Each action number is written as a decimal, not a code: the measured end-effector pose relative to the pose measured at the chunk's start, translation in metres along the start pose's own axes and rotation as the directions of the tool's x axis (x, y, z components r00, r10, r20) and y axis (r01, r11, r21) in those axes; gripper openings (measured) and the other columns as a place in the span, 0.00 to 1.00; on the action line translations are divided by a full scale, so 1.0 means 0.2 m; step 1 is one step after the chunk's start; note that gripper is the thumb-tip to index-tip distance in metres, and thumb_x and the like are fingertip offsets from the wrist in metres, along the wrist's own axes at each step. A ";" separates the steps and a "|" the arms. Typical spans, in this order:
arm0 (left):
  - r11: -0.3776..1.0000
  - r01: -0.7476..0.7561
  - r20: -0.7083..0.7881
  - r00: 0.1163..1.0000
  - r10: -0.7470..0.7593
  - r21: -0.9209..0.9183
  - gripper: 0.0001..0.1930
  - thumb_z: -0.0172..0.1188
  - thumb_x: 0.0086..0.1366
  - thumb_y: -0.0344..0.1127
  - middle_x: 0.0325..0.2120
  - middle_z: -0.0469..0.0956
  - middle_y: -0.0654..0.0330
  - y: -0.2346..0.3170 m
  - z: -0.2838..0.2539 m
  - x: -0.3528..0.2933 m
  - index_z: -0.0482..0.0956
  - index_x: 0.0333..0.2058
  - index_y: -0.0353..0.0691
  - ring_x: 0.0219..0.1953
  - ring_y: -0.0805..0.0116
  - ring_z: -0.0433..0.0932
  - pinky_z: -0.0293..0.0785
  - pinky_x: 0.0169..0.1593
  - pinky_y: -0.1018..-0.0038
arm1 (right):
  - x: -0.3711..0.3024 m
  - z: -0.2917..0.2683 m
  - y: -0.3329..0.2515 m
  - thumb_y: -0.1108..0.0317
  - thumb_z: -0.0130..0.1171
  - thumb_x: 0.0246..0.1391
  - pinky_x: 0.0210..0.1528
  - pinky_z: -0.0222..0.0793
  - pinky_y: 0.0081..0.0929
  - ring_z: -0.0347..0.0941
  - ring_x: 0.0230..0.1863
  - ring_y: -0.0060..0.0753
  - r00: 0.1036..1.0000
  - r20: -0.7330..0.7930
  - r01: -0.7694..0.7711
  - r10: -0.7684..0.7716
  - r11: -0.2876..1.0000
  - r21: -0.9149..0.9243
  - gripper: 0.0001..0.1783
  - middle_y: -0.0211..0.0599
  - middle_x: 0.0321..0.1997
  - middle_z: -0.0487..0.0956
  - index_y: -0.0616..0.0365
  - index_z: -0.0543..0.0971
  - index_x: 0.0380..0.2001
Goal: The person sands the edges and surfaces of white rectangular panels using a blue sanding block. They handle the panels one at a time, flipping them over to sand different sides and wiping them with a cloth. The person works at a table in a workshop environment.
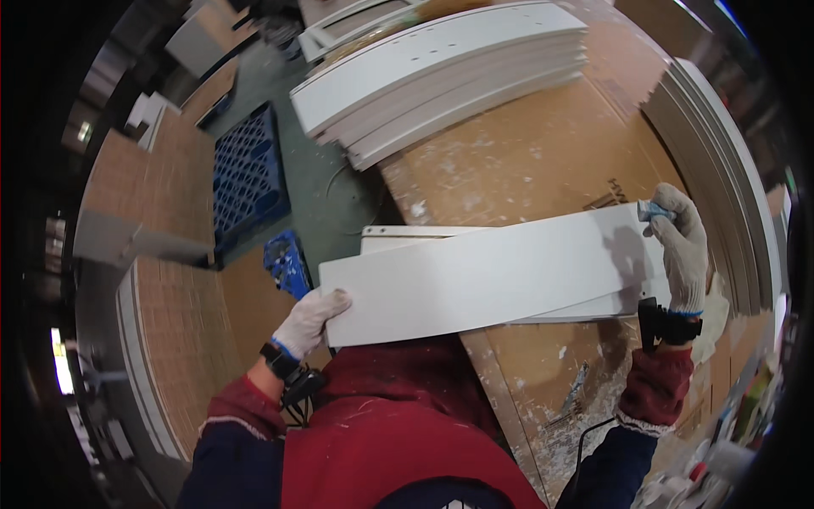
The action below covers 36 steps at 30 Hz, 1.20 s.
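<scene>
A long white board [483, 276] lies slanted across in front of me. My left hand [312, 322], in a whitish work glove, grips its left end with the thumb on top; the fingers underneath are hidden. At the far right end, my right hand [681, 242], gloved too, pinches a small blue-grey piece [654, 210] against or just above the board's corner. The kind of that piece cannot be made out. Beneath the held board, other white boards [424, 231] stick out along the far edge and at the lower right.
A stack of white boards [458, 85] stands at the back of the cardboard-covered table [509, 174]. More panels are stacked along the right [721, 161]. Left of me are a blue plastic pallet [250, 170], a blue tool-like object [286, 261] and stacked wood-coloured panels [157, 195].
</scene>
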<state>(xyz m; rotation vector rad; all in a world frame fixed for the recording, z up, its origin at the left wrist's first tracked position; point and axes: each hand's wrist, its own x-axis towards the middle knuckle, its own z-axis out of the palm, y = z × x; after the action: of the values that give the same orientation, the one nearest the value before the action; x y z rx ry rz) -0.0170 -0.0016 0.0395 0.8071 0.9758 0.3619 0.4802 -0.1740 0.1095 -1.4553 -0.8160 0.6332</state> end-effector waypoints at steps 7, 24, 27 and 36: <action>0.994 -0.108 0.121 0.986 0.111 -0.033 0.29 0.63 0.56 0.36 0.46 0.75 0.58 -0.05 0.02 -0.06 0.66 0.56 0.32 0.47 0.71 0.75 0.71 0.52 0.74 | -0.10 1.12 -0.16 0.85 0.56 0.50 0.46 0.73 0.22 0.76 0.42 0.25 0.802 0.583 -0.116 0.132 0.991 -0.065 0.19 0.34 0.42 0.78 0.66 0.74 0.47; 0.977 -0.213 0.259 0.943 0.211 -0.022 0.25 0.65 0.58 0.39 0.44 0.77 0.57 -0.09 -0.05 0.01 0.71 0.52 0.34 0.47 0.69 0.75 0.71 0.51 0.73 | -0.10 2.08 -0.17 0.76 0.56 0.46 0.41 0.73 0.38 0.74 0.42 0.47 0.310 0.950 0.757 -0.032 0.613 -0.226 0.16 0.39 0.36 0.76 0.51 0.74 0.41; 0.974 -0.225 0.252 0.941 0.226 -0.031 0.25 0.65 0.58 0.39 0.43 0.78 0.57 -0.11 -0.05 0.02 0.71 0.51 0.34 0.46 0.69 0.75 0.72 0.50 0.74 | -0.13 2.07 -0.17 0.75 0.57 0.46 0.42 0.74 0.38 0.74 0.42 0.46 0.240 0.971 0.834 0.003 0.511 -0.208 0.16 0.38 0.35 0.76 0.51 0.75 0.41; 0.985 -0.171 0.188 0.968 0.164 0.021 0.23 0.65 0.59 0.38 0.41 0.78 0.60 -0.05 -0.06 -0.03 0.71 0.50 0.34 0.42 0.73 0.76 0.71 0.49 0.76 | -0.13 2.12 -0.12 0.76 0.55 0.46 0.40 0.74 0.37 0.73 0.41 0.46 0.167 0.984 0.936 -0.058 0.322 -0.140 0.14 0.39 0.34 0.74 0.53 0.73 0.39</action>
<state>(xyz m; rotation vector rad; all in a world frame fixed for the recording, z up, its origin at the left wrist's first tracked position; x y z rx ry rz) -0.0300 -0.0069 0.0313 0.9428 0.7436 0.4073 0.1237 0.0584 0.1053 -1.1848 -2.7831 0.3039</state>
